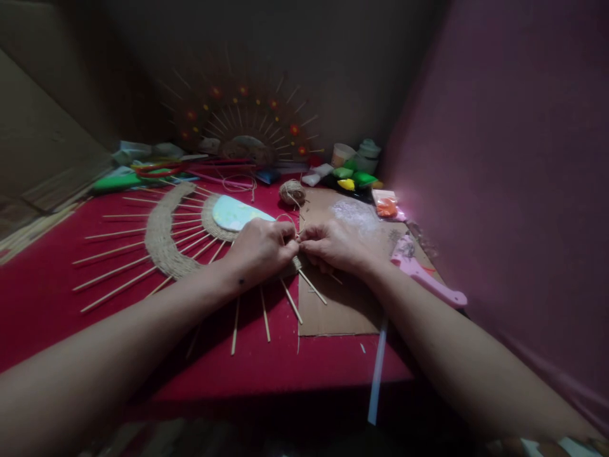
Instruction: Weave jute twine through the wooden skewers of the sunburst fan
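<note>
At 4 o'clock on the stick fan, left hand and right hand have fingers closed on twine, seemingly for tension (partly hidden); the ball sits near, at their 12 o'clock.

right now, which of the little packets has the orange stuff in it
The packet at the far right corner of the cardboard, nearer you than the yellow packet; only it shows orange through a clear wrapper.
</note>
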Available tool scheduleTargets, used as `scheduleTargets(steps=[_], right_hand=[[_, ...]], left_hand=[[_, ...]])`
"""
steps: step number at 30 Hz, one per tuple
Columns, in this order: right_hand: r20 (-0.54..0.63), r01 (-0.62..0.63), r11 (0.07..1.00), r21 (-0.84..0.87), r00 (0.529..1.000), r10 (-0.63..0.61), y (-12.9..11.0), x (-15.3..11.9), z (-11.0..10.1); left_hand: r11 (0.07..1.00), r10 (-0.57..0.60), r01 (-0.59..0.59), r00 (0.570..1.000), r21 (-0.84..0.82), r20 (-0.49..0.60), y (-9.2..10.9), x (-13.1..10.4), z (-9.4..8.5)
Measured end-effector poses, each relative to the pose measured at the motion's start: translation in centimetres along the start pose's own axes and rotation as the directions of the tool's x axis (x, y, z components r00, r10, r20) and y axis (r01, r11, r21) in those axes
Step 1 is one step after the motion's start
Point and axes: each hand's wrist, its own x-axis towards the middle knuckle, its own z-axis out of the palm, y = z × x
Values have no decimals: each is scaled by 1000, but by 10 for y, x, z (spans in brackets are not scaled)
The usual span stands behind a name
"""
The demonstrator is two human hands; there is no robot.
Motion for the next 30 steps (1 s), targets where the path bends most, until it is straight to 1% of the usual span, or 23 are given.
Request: scheduleTargets(steps=[2, 4, 6, 7, 8, 9, 10, 12, 14, 16, 20, 22, 24, 30], right_hand=[[-9, 3, 1000, 8, 1000, -3, 1, 1, 0], [-4, -5, 1000, 22, 1000, 5, 1, 0, 0], [17, -22, 999, 44, 1000, 21, 0, -1, 0], [30, -33, 998, 52, 999, 32, -1, -2, -1], [39, -43, 998, 55, 998, 41, -2, -3, -1], [43, -48, 997, 53, 998, 46, -3, -4, -1], [38, -46, 998, 50, 998, 44, -3, -4, -2], [26, -29, 998, 50, 999, 28, -3, -5, -1], [6, -13, 998, 63, 1000, 13, -3, -5, -1], [-6, -21, 998, 67, 1000, 22, -2, -4, 0], [3, -56, 996, 66, 998, 56, -1, -2, 0], [10, -56, 996, 72, 998, 55, 0, -1, 0], [10, -50, 996, 72, 999, 50, 0, -1, 0], [-1, -33, 999, 30, 999, 33, -3, -4, 0]], left_hand=[[1000, 2, -2, 1000, -1, -6, -3, 2, 0], [998, 4, -2, 1000, 66, -26, -10, 3, -3], [989, -38, 49, 996, 139, -79, -20, 4, -10], [984, -85, 102, 989, 149, -117, -25, 4, -15], [982, -126, 146, 979, 119, -160, -30, 4, -19], [985, -150, 162, 973, 53, -176, -33, 4, -23], [988, -153, 154, 972, -9, -176, -34, 4, -26], [989, -112, 96, 984, -116, -136, -33, 4, -28], [981, -51, 37, 996, -193, -69, -30, 3, -24], [964, -7, 4, 1000, -265, -12, -28, 3, -19], [930, 65, -48, 997, -365, 35, -27, 1, -12], [932, 98, -73, 994, -354, 53, -25, 0, -12], [946, 127, -103, 990, -307, 60, -24, 0, -12], [977, 196, -192, 980, -96, 33, -20, -2, -5]])
